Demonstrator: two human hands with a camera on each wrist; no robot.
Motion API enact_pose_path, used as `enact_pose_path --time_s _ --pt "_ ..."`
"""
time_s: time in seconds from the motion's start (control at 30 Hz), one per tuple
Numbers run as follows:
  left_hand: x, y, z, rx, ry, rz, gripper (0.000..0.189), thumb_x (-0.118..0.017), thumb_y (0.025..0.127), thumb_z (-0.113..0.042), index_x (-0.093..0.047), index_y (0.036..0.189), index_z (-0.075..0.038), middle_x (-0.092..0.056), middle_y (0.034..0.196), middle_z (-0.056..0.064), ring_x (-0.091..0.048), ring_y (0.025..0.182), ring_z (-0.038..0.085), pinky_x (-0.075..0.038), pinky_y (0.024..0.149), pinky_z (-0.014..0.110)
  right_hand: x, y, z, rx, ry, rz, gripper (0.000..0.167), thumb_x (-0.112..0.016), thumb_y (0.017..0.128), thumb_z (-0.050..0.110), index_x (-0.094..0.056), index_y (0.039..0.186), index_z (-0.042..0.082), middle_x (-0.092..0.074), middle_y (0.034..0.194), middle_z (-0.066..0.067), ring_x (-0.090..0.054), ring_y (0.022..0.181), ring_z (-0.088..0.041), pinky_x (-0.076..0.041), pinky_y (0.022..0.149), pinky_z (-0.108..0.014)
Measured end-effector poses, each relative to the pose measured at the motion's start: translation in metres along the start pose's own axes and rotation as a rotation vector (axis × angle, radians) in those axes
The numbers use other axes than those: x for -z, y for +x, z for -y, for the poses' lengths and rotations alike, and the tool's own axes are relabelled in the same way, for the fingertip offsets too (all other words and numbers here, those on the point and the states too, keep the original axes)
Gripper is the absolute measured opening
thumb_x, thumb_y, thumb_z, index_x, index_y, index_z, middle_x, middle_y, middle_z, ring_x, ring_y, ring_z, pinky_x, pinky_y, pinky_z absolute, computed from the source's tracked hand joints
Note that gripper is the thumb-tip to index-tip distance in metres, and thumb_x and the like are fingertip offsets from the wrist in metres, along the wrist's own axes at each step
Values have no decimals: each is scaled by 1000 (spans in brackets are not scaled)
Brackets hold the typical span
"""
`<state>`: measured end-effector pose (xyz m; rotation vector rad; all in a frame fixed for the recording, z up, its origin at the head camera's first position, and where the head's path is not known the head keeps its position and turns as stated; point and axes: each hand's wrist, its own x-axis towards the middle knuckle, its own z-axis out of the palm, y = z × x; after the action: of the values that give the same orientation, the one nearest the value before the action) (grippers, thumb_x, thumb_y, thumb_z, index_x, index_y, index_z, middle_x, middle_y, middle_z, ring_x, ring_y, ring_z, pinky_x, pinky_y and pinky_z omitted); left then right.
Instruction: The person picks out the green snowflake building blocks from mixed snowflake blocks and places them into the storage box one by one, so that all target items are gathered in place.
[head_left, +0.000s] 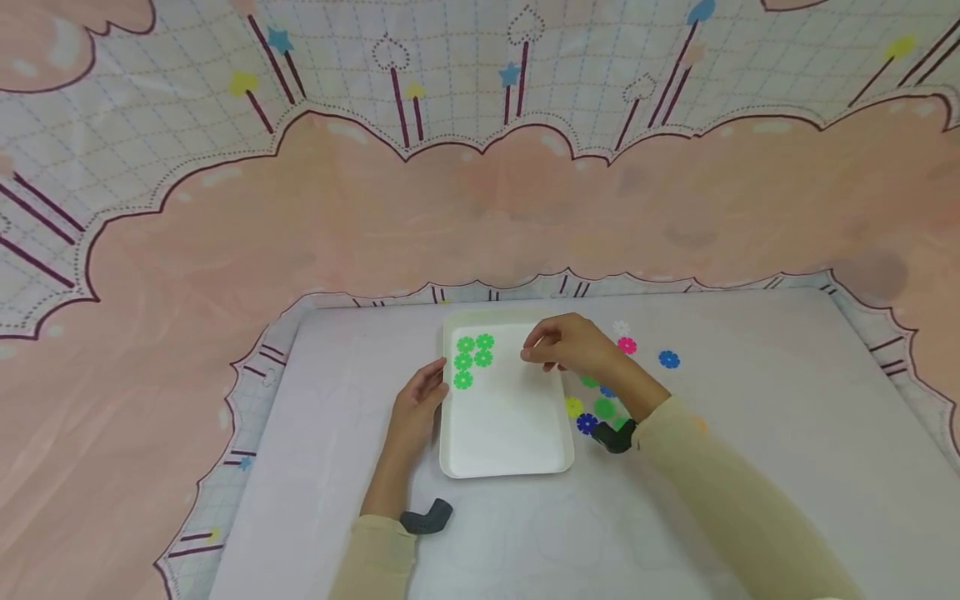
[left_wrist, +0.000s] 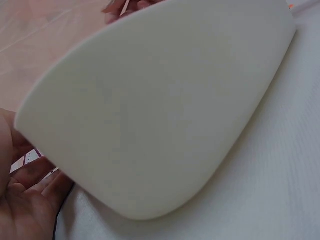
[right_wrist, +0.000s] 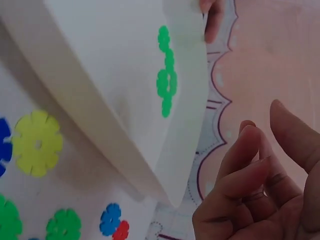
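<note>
A white rectangular tray (head_left: 510,433) lies in the middle of the table, with several green snowflake-shaped plastic discs (head_left: 463,361) in its upper left part. At its left side my left hand (head_left: 417,402) holds the rim, thumb and fingertips on the edge; the left wrist view shows the tray's outer wall (left_wrist: 165,110) beside that hand (left_wrist: 30,200). Over the upper right of the tray is my right hand (head_left: 573,343), its fingers loosely bent. A gap shows between its thumb and fingers in the right wrist view, and the hand (right_wrist: 260,185) has nothing in it.
Right of the tray lie loose snowflake discs: yellow (head_left: 573,407), dark blue (head_left: 587,423), green (head_left: 604,408), pink (head_left: 627,345), white (head_left: 621,327) and blue (head_left: 669,359). The right forearm (head_left: 720,475) passes over part of this area. A patterned curtain (head_left: 480,208) rises behind the table.
</note>
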<state>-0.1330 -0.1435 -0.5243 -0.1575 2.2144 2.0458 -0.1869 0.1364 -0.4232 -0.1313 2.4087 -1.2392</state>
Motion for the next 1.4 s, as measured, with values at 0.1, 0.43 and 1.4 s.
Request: enact_pose_path --time_s 0.1,0.43,1.4 --pt "-1 1 1 -8 -1 3 43 -58 103 -13 -56 145 -19 -54 151 2 -50 143 19 -43 117 33 12 -9 -11 -3 -18 -18 30 -79 89 38 -73 108 15 -72 97 -15 -68 89 -29 -61 81 -44" --pt "-1 1 0 -3 -34 13 43 -60 102 -12 -56 144 -18 -55 150 2 -50 143 17 -42 118 33 44 -34 -58 -78 -104 -23 31 -77 91 34 -73 112 12 -66 95 -6 -58 91 -26 -57 78 -34" --pt "2 1 3 -17 -34 24 44 -60 103 -14 -54 146 -19 -53 152 0 -48 144 16 -42 117 31 70 -49 -126 -137 -242 101 31 -85 83 34 -77 109 20 -72 105 0 -60 105 -24 -52 95 -47"
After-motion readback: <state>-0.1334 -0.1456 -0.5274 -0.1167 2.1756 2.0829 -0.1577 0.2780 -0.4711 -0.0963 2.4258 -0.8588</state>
